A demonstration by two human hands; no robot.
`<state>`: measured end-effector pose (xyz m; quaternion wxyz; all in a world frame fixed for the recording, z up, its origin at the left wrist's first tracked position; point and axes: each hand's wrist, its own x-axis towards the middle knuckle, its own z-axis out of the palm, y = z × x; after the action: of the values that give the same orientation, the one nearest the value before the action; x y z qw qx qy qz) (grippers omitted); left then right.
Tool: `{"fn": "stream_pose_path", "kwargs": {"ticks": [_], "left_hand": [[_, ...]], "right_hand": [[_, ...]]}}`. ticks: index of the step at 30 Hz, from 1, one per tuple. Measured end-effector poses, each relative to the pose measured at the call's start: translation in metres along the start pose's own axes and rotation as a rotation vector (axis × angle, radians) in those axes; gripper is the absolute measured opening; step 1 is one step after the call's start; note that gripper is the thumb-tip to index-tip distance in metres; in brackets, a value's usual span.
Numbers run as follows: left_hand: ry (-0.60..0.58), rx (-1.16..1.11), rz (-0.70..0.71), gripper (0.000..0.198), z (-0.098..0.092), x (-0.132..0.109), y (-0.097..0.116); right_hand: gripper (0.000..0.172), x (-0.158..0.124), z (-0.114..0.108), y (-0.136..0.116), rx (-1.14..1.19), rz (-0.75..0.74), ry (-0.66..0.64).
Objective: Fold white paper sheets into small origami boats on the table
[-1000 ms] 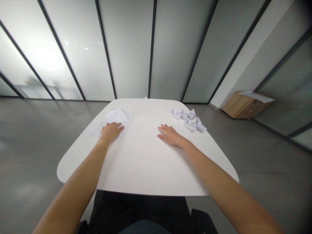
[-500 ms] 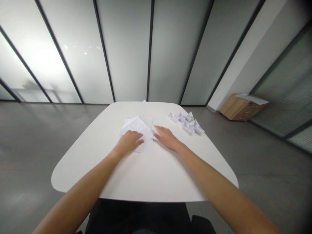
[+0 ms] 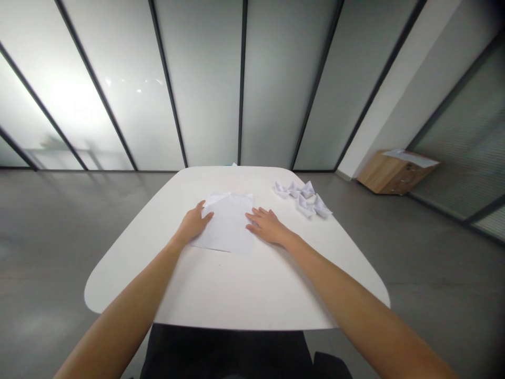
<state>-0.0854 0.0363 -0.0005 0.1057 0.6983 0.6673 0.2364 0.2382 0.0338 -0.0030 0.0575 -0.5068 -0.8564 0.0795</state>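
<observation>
A sheet of white paper [image 3: 226,227] lies on the white table in front of me, with faint creases and folded corners along its far edge. My left hand [image 3: 193,223] rests at the paper's left edge, its thumb over the sheet and apart from the fingers. At the right edge, my right hand [image 3: 268,225] lies nearly flat with fingers spread, their tips touching the paper. Neither hand is closed round anything. To the right of my right hand sit several folded white paper boats [image 3: 303,197] in a close group.
The white table [image 3: 244,295] has rounded corners and its near edge is just before my lap. A small white point [image 3: 234,164] shows at its far edge. A wooden cabinet [image 3: 394,172] stands on the floor at the right, near frosted glass panels [image 3: 201,79].
My left hand has moved left, from on top of the paper to its left edge. The paper now lies flatter and squarer, and my right hand has shifted slightly nearer.
</observation>
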Motion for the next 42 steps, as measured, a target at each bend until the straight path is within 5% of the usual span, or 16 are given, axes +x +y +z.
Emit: {"fn": "stream_pose_path", "kwargs": {"ticks": [5, 15, 20, 26, 31, 37, 42], "left_hand": [[0.096, -0.212, -0.076, 0.061, -0.004, 0.003, 0.000], [-0.016, -0.511, -0.111, 0.065, -0.019, 0.003, -0.013], [-0.047, -0.798, -0.139, 0.087, -0.016, 0.001, -0.009], [-0.047, -0.929, -0.147, 0.095, -0.011, 0.001, 0.000], [-0.081, -0.754, -0.081, 0.081, -0.008, -0.004, 0.007], [-0.027, -0.170, 0.025, 0.057, -0.003, -0.001, 0.007], [-0.063, -0.048, 0.037, 0.061, -0.002, 0.003, 0.000]], "right_hand": [[0.066, 0.001, 0.002, 0.006, 0.008, -0.011, -0.001], [0.061, -0.006, -0.009, 0.017, 0.054, -0.013, -0.036], [0.084, -0.008, -0.011, 0.017, 0.277, 0.056, 0.123], [0.080, -0.006, -0.010, 0.015, 0.594, 0.181, 0.294], [0.080, -0.003, -0.010, 0.011, 0.601, 0.244, 0.391], [0.076, -0.001, -0.009, 0.014, 0.343, 0.259, 0.285], [0.071, 0.001, -0.009, 0.012, 0.284, 0.293, 0.259]]}}
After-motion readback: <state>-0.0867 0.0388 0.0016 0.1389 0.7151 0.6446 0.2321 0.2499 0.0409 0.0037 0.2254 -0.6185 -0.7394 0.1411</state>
